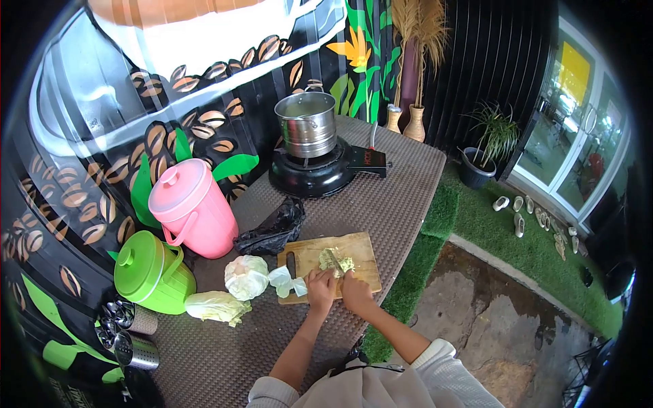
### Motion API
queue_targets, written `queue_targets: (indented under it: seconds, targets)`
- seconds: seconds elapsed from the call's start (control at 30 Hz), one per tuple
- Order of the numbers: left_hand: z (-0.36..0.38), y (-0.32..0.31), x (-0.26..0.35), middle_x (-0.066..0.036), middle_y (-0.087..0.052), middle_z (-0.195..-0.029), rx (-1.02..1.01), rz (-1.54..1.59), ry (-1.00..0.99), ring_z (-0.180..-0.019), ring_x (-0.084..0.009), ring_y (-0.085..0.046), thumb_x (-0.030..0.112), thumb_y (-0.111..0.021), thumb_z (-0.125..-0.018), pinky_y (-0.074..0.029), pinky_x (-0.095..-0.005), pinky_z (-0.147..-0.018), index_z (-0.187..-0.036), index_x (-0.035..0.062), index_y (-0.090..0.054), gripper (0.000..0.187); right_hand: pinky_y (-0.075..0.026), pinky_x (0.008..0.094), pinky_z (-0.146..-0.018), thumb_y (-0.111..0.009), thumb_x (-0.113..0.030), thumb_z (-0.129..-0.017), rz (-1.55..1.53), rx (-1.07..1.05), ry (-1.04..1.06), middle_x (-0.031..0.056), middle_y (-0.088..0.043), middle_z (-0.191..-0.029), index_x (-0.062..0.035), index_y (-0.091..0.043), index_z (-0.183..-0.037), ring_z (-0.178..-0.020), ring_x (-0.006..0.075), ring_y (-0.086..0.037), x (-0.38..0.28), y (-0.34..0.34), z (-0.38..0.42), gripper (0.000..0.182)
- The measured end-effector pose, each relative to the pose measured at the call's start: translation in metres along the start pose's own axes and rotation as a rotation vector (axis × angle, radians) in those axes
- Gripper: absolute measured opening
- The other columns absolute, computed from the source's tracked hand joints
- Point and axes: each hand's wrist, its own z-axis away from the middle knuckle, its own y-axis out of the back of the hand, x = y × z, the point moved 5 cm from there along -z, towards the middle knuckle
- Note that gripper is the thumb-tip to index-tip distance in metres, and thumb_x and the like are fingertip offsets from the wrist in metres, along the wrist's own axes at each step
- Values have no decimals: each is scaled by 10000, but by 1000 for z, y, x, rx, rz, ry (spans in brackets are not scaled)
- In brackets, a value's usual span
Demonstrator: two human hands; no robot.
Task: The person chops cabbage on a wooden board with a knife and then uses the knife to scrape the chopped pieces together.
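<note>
A wooden cutting board lies on the brown woven-pattern table. Finely chopped pale green vegetable is piled on it. My right hand is closed around the handle of a knife, whose blade points away over the pieces. My left hand lies at the near edge of the pile, beside the knife; its fingers are bent down, and what they hold, if anything, is hidden. Translucent pale leaf pieces rest at the board's left edge. Left of them are a round cabbage and a long leafy head.
Behind the board, a steel pot sits on a black gas stove. A black plastic bag, a pink jug and a green container stand to the left, with metal utensil holders nearer. The table's edge runs along the right.
</note>
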Motion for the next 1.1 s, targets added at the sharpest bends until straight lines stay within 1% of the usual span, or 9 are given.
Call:
queue_targets:
  seconds: [0.13,0.27,0.37,0.5,0.6,0.7,0.77,1.0,1.1]
  targets:
    - [-1,0,-2,-59,-704,-912,23,-21,-12,-873,-253,-566,115,-651,-833,-426,-388,-817,-915,72,-732,123,-543,482,-652,-455,-254,-949,-87,-63,-28,251,-661,-812,35,-450,-1024,-749,410,-670,7,14,-2,299]
    - [-3,1,-4,-63,-702,-897,38,19,28,-867,-261,-558,103,-666,-817,-432,-385,-821,-902,66,-735,116,-553,469,-630,-467,-219,-935,-17,-28,-53,243,-667,-805,29,-457,-1030,-738,390,-680,-2,2,14,265]
    - [-4,-1,-9,-65,-701,-924,-17,95,110,-920,-282,-557,114,-674,-790,-415,-385,-866,-876,53,-731,119,-569,438,-583,-508,-137,-884,92,154,-82,214,-675,-770,-3,-465,-1016,-725,341,-698,-2,-28,24,193]
    - [-2,-1,-10,-68,-699,-948,-9,86,80,-939,-283,-559,111,-672,-779,-414,-390,-873,-895,57,-734,142,-565,432,-581,-506,-173,-900,52,88,-77,226,-669,-774,-1,-456,-1010,-730,352,-694,6,-26,18,210]
    - [-3,-1,-7,-71,-695,-973,-41,102,65,-953,-278,-560,118,-671,-781,-410,-394,-881,-910,61,-737,155,-549,429,-557,-490,-221,-919,-107,46,-30,239,-664,-773,14,-468,-996,-692,353,-688,26,-12,14,248]
    - [-4,1,-10,-70,-692,-985,-68,116,77,-956,-273,-559,114,-657,-794,-399,-387,-891,-923,66,-738,160,-512,413,-494,-488,-282,-929,-389,167,174,209,-645,-726,52,-510,-962,-592,292,-668,37,-10,4,337]
    - [-5,3,-10,-58,-696,-962,-70,199,72,-967,-254,-557,94,-679,-788,-422,-363,-874,-930,66,-746,159,-467,399,-446,-480,-285,-936,-809,-146,-160,160,-589,-615,61,-516,-931,-465,239,-610,35,9,19,348]
    - [-3,17,5,-55,-700,-924,-84,170,10,-975,-265,-559,145,-774,-733,-403,-402,-924,-887,49,-748,183,-360,290,-364,-449,-258,-953,-982,-181,-205,46,-484,-542,11,-507,-875,-367,136,-453,41,-4,34,285]
    - [-5,19,14,-95,-670,-1069,-157,89,5,-1059,-299,-532,155,-740,-779,-373,-432,-969,-1012,72,-726,248,-350,285,-359,-443,-246,-958,-1082,-197,-218,34,-468,-538,3,-499,-877,-361,135,-437,43,-3,32,268]
